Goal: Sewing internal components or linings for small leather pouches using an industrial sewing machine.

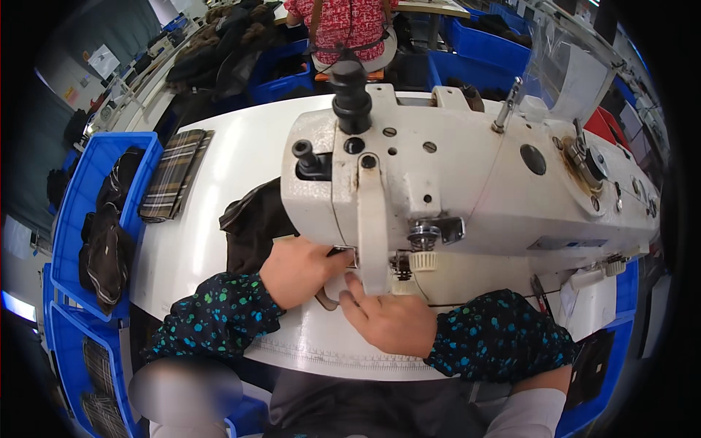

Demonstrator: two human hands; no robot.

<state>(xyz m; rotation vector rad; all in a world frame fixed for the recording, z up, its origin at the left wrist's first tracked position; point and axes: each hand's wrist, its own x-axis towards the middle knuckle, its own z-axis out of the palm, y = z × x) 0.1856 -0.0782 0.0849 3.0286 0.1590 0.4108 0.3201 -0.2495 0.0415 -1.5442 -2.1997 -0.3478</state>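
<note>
In front of me stands a white sewing machine (453,168); its upright front part hides the needle area. My left hand (299,271) is at the left of that area, its fingers closed together at a small dark and shiny part. What they pinch is hidden. Dark brown cloth (255,228) lies on the table behind my left hand and runs under the machine head. A curved brown-edged strip (328,298) shows below my left fingers. My right hand (394,320) reaches in from the right, fingers stretched and slightly apart, tips close to my left fingertips.
A blue bin (62,252) with dark garment pieces stands at the left, beside a folded plaid cloth (174,175). Scissors or a similar dark tool (541,293) lie right of the machine. A ruler scale (328,355) lines the near table edge. Ahead, a person in red (349,29) sits.
</note>
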